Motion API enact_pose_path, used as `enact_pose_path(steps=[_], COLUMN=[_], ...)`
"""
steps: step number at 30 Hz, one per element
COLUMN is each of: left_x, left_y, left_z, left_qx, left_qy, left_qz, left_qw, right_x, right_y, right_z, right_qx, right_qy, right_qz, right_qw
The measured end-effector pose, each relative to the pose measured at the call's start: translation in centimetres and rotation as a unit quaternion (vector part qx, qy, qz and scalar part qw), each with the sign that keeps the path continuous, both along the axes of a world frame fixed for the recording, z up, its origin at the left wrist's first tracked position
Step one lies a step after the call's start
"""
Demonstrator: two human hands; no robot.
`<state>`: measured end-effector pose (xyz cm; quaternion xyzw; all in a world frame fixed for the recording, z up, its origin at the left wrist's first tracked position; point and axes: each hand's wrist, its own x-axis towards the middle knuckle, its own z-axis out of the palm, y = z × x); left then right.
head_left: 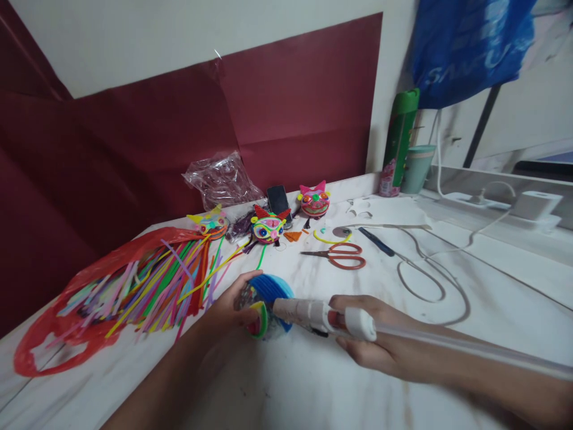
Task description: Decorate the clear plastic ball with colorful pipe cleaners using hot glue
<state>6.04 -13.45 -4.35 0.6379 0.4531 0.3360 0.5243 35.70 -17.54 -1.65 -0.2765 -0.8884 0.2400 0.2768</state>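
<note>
Left hand (237, 304) holding ball (272, 292); right, glue gun (308, 313).

White wall (134, 36) | maroon sheeting (304, 101) | pale marbled tabletop (430, 382) | dim light

Counted: three decorated animal heads (267, 229), one pair of scissors (347, 255), one glue gun (313, 315), one phone (278, 202), one green can (400, 140).
</note>
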Motion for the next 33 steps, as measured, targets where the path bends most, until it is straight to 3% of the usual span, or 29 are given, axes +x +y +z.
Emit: enact_pose_path(steps=[12,33], left_x=[-0.8,-0.5], left_y=[0.4,0.3], left_z=[-0.7,-0.5], left_qx=[0.0,0.005], left_qy=[-0.008,-0.007], left_qz=[-0.022,-0.031], left_qw=[1.0,0.999], right_x=[0.0,0.1], right_y=[0.2,0.3], right_z=[-0.3,-1.0], right_qx=[0.038,0.102], right_qy=[0.01,-0.012], right_qz=[0.064,0.079], right_qw=[0.997,0.992])
